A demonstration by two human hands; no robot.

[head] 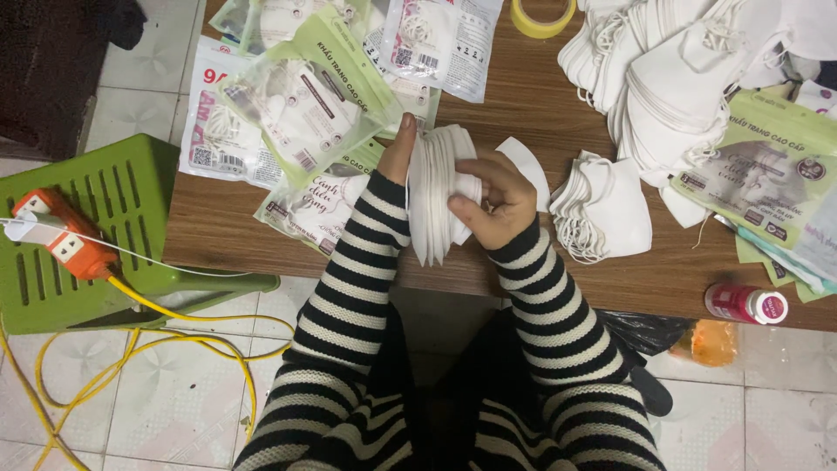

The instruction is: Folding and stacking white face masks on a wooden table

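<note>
I see both hands pressing 1 stack of white face masks (438,192) upright above the near edge of the wooden surface (523,113): the left hand (397,153) lies flat against its left side, while the right hand (493,201) has its fingers (466,208) curled around the right side. Sealed mask packets (301,105) lie just left, and a smaller mask pile (606,209) sits just right.

A: The white masks (438,192) in the middle of the frame look like soft, matt cloth

B: And the bags (307,105) at the upper left?

A: Thin, shiny plastic. The table (540,113) is brown wood, smooth, with fine lines in it

B: The green stool (113,201) at the left?

A: Hard plastic, a bit shiny. The striped sleeves (558,323) at the bottom are knitted and ribbed
</note>
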